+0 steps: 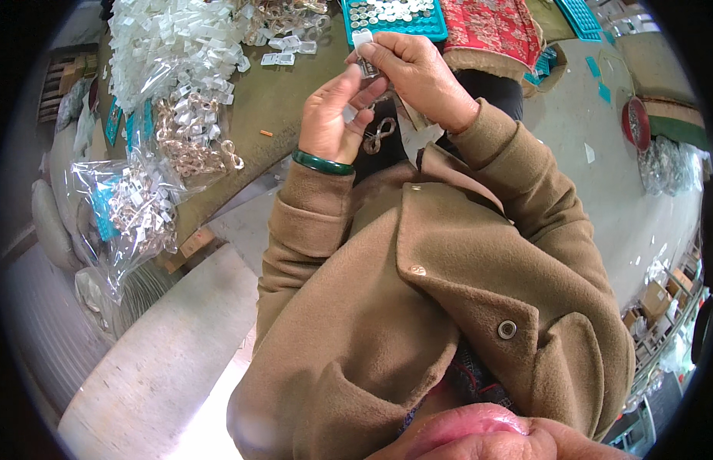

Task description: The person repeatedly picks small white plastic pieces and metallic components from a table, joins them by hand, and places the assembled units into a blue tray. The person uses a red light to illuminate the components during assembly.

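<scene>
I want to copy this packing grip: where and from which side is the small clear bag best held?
Probably by its upper end, pinched flat between thumb and forefinger. The small clear bag is thin and limp, standing upright between the right hand and left hand, so its flat faces suit a pinch from either side. The right hand comes from the right at the top; the left steadies lower down.

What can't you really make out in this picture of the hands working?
- Small clear packet, head view: fingers of the right hand and left hand cover most of it; contents unclear.
- Teal tray: cut off by the top edge.
- Pieces in the plastic bag: too small to identify.
</scene>
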Motion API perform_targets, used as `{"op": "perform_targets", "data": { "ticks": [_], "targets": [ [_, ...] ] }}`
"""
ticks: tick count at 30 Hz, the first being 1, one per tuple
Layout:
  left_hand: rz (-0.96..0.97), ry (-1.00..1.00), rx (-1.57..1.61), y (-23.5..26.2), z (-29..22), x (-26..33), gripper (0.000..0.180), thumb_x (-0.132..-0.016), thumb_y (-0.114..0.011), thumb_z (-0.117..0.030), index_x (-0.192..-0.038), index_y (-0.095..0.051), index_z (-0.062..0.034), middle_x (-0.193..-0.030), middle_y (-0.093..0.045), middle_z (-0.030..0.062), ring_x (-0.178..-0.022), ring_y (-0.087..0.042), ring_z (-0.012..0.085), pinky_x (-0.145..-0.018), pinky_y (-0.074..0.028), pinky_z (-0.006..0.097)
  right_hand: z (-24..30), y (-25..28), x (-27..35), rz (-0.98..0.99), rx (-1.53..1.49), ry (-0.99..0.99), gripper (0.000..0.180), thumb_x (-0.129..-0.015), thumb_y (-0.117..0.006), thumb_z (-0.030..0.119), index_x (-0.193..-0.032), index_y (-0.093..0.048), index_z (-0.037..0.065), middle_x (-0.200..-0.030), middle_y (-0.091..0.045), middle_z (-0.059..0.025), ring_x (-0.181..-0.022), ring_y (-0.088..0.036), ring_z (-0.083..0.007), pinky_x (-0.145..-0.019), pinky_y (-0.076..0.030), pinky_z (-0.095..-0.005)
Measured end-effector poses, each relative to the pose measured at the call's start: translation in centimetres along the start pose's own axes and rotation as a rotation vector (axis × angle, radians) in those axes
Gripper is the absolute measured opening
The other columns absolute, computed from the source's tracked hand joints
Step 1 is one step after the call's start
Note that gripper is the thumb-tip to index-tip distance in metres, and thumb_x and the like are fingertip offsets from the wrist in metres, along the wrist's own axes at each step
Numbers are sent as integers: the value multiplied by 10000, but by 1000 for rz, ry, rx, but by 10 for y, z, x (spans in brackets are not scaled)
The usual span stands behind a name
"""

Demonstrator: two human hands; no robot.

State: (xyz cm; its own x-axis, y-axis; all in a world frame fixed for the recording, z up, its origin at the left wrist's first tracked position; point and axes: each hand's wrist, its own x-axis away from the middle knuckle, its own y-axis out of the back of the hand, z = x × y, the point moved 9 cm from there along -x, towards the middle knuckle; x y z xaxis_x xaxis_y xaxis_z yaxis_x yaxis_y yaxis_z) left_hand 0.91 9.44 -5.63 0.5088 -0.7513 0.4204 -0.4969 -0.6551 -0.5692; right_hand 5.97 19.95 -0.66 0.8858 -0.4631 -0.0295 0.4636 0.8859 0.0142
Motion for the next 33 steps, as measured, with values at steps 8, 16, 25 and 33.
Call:
{"op": "perform_targets", "data": {
  "ticks": [8, 16, 25, 33],
  "targets": [
    [335, 389, 586, -25, 33, -6, 241, -990, -520, -182, -1159, -573, -18, -942, -627, 76, -686, -607, 58, -414, -422, 147, -20, 12, 6, 110, -466, -164, 290, -975, -565, 192, -1159, -654, -14, -982, -689, -59, -845, -631, -89, -779, -527, -226],
    [267, 430, 752, -40, 48, -11, 185, -983, -555, -211, -1066, -627, -62, -902, -611, 45, -598, -523, 41, -388, -354, 162, -13, 36, 8, 228, -240, -40, 294, -920, -600, 113, -1184, -656, -4, -1129, -679, -111, -1007, -640, -150, -930, -501, -287],
    [317, 504, 534, -70, 60, -11, 216, -1018, -481, -276, -1085, -552, -84, -868, -542, -18, -612, -474, 56, -401, -333, 176, 36, 61, 45, -123, 596, 651, 392, -759, -700, 35, -1145, -658, 86, -937, -651, -94, -842, -623, -269, -741, -529, -372],
    [151, 451, 126, -52, 74, -24, 229, -986, -548, -212, -1154, -563, -57, -957, -615, 25, -733, -525, 65, -462, -381, 190, 25, 78, 58, -95, 559, 505, 291, -820, -679, 99, -1106, -666, 43, -929, -681, -130, -816, -659, -285, -732, -541, -367]
  ]
}}
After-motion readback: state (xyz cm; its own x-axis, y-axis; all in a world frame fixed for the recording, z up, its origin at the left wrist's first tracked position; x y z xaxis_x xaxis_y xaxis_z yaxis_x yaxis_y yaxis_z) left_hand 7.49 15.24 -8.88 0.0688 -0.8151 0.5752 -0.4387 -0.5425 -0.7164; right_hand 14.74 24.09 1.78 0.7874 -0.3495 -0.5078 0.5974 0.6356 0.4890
